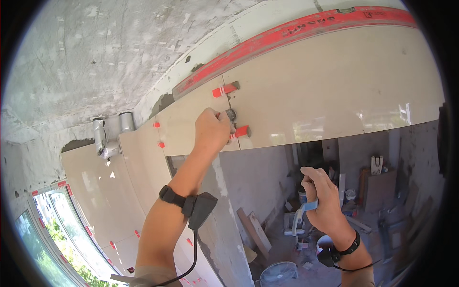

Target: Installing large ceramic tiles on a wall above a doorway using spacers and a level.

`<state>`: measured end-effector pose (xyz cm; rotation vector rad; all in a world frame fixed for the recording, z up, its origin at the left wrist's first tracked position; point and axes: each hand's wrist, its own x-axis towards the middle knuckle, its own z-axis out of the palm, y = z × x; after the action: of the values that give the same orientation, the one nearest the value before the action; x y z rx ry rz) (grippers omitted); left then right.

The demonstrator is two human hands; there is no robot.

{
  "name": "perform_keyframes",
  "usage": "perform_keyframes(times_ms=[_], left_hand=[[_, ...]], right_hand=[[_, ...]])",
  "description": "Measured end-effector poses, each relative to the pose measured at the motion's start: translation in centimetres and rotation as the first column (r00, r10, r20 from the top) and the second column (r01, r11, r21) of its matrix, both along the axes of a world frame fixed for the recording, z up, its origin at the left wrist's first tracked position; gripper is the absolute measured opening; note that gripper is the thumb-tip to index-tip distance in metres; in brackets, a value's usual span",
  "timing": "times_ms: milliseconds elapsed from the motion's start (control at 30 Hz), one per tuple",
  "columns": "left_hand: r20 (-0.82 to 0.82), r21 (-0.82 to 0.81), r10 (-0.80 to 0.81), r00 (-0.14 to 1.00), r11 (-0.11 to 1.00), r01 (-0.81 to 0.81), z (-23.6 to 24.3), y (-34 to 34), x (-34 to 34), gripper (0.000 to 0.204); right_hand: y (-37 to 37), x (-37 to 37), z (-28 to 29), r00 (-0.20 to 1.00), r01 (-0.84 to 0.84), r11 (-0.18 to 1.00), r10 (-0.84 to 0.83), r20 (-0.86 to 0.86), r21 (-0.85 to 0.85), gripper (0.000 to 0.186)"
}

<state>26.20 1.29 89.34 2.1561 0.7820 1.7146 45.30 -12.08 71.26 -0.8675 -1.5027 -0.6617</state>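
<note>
the step in hand looks to be work at the narrow dark seam (229, 102) between two glossy beige wall tiles (344, 86); the next move probably calls for steady, light pressure there without disturbing the wedges. the left hand (213, 130) is bent, fingers drawn together at one small grey rounded object (231, 115) lying on that seam; whether it grips the object i cannot tell. the right hand (323, 198), lower and away from the tiles, curls partway closed around one light-blue and white curved strip (310, 206). two red plastic wedges (224, 90) cross the seam, one above the object, one below; two small red clips (161, 144) sit farther left. one long red spirit level (354, 18) lies along the tiles' upper edge.
</note>
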Motion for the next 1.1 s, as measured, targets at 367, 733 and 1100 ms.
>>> perform_keyframes(times_ms=[367, 733, 1100], left_hand=[[-0.086, 0.739, 0.414, 0.906, 0.636, -0.220, 0.0, 4.6, -2.8, 0.013], [-0.058, 0.848, 0.212, 0.975, 0.526, -0.064, 2.1, 6.3, -4.5, 0.009], [-0.266, 0.708, -0.043, 0.963, 0.669, 0.225, 3.6, 7.0, -5.6, 0.010]], right_hand=[[0.7, -2.2, 7.1, 0.856, 0.343, 0.927, -0.375, 0.356, 0.153, 0.036], [9.7, -5.9, 19.0, 0.594, 0.502, 0.778, -0.628, 0.503, 0.378, 0.029], [12.1, -8.1, 20.3, 0.636, 0.599, 0.775, -0.614, 0.468, 0.203, 0.033]])
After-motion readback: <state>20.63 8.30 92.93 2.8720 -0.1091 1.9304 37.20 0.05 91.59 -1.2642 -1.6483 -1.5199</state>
